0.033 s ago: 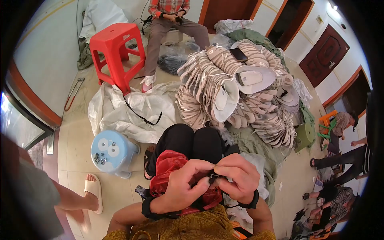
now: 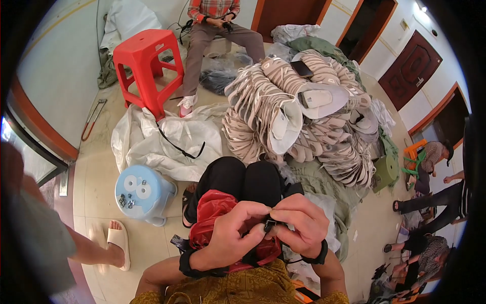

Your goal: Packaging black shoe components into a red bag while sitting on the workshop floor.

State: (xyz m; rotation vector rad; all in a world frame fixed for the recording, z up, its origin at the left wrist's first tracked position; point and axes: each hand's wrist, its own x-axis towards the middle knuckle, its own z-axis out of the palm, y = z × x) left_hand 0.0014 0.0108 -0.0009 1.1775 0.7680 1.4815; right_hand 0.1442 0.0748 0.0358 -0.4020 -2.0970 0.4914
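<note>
Over my lap, both hands come together on a small black buckle-like piece (image 2: 270, 223) with a square frame. My left hand (image 2: 230, 235) pinches it from the left between thumb and fingers. My right hand (image 2: 302, 225) grips its other side, the fingertips nearly touching those of the left. Fingers cover most of the piece. A red plastic bag (image 2: 211, 210) lies on my dark-trousered thighs, below the hands. To the left, a light-blue stool (image 2: 152, 197) carries several small dark pieces (image 2: 130, 201) on its top.
Ahead lies a big heap of beige shoe uppers (image 2: 283, 101) with a phone (image 2: 302, 69) on it. A red stool (image 2: 149, 66) stands beyond a white sheet (image 2: 167, 144). A person in plaid (image 2: 215, 23) sits ahead; another person's leg (image 2: 93, 248) is close on the left. Others work at right.
My hands and the black piece stay almost where they were. At the left, the passing person's body and blurred rear foot have shifted; the sandalled foot stays planted.
</note>
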